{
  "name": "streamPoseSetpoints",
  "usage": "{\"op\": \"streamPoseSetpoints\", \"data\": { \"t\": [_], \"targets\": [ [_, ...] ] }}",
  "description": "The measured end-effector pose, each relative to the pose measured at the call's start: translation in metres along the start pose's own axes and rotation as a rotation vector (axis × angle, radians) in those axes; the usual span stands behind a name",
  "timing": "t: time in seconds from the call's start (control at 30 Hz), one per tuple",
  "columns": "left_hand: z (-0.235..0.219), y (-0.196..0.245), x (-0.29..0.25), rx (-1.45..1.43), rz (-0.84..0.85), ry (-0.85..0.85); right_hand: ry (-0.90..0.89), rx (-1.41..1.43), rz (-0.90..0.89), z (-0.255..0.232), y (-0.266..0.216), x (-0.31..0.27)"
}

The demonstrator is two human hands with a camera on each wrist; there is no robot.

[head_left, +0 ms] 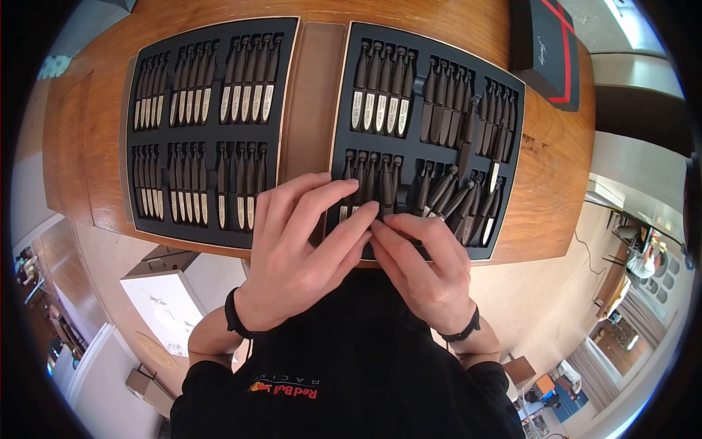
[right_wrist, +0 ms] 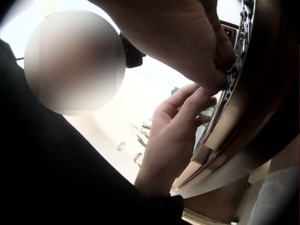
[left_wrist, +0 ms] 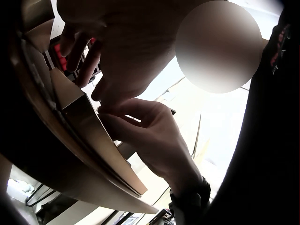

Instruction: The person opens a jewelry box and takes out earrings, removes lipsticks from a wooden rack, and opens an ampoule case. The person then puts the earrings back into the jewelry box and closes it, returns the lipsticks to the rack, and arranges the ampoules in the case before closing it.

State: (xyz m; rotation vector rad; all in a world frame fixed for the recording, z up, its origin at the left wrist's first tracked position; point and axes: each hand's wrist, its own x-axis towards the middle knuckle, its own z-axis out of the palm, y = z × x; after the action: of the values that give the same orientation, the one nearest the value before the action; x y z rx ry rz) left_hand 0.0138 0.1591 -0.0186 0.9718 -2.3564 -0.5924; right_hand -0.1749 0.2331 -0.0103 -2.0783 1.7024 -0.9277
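Dark slim pieces (head_left: 371, 95), many with silvery labels, fill the compartments of the right black tray (head_left: 414, 143). Over this tray's near edge, my left hand (head_left: 292, 245) spreads its fingers, the index fingertip close to the right hand's fingertips. My right hand (head_left: 431, 267) brings thumb and index finger together there; whether something small is between them is hidden. Both wrist views show the fingertips meeting, with the right hand (left_wrist: 150, 136) in the left wrist view and the left hand (right_wrist: 176, 131) in the right one. Several pieces (head_left: 439, 192) lie slanted in the lower right compartment.
To the left stands a second black tray (head_left: 208, 135) with rows of similar pieces, a brown strip (head_left: 313, 102) between the two. A black box with a red ribbon (head_left: 547, 55) is at the wooden table's (head_left: 545, 212) far right. Loose pieces lie across the right tray's dividers.
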Motion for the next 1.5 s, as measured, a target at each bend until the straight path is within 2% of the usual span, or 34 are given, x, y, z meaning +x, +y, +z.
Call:
{"op": "streamPoseSetpoints", "data": {
  "t": [0.1, 0.17, 0.27, 0.4, 0.47, 0.6, 0.7, 0.8, 1.0, 1.07, 1.13, 1.27, 1.5],
  "targets": [
    [-0.001, -0.001, 0.002, 0.042, 0.019, -0.039, -0.007, 0.016, 0.001, -0.001, 0.001, 0.003],
    [-0.001, -0.001, 0.002, 0.059, 0.038, -0.072, -0.049, 0.118, 0.115, -0.006, 0.000, 0.005],
    [0.000, -0.001, 0.003, 0.048, 0.042, -0.083, -0.039, 0.139, 0.085, -0.004, 0.007, 0.000],
    [0.001, -0.001, 0.004, 0.054, 0.048, -0.091, -0.014, 0.106, 0.106, -0.002, 0.007, -0.004],
    [0.001, 0.000, 0.005, 0.067, 0.054, -0.101, -0.001, 0.055, 0.180, -0.003, 0.005, -0.006],
    [0.001, 0.000, 0.009, 0.105, 0.095, -0.138, 0.008, 0.001, 0.180, -0.002, 0.007, -0.009],
    [0.002, 0.000, 0.010, 0.131, 0.095, -0.142, 0.003, -0.005, 0.115, -0.002, 0.010, -0.011],
    [0.002, -0.002, 0.008, 0.124, 0.099, -0.110, 0.012, 0.010, 0.110, 0.000, 0.012, -0.012],
    [0.006, -0.002, 0.008, 0.103, 0.086, -0.074, 0.064, 0.025, 0.083, 0.003, 0.015, -0.016],
    [0.006, -0.001, 0.009, 0.115, 0.076, -0.089, 0.144, 0.042, 0.082, 0.002, 0.017, -0.019],
    [0.005, 0.000, 0.011, 0.135, 0.071, -0.101, 0.183, -0.013, 0.159, -0.006, 0.019, -0.019],
    [0.003, 0.004, 0.012, 0.177, 0.044, -0.137, 0.084, -0.223, 0.261, -0.020, 0.027, -0.014],
    [0.003, 0.014, 0.016, 0.259, 0.018, -0.169, 0.010, -0.266, 0.258, -0.021, 0.021, -0.009]
  ]
}}
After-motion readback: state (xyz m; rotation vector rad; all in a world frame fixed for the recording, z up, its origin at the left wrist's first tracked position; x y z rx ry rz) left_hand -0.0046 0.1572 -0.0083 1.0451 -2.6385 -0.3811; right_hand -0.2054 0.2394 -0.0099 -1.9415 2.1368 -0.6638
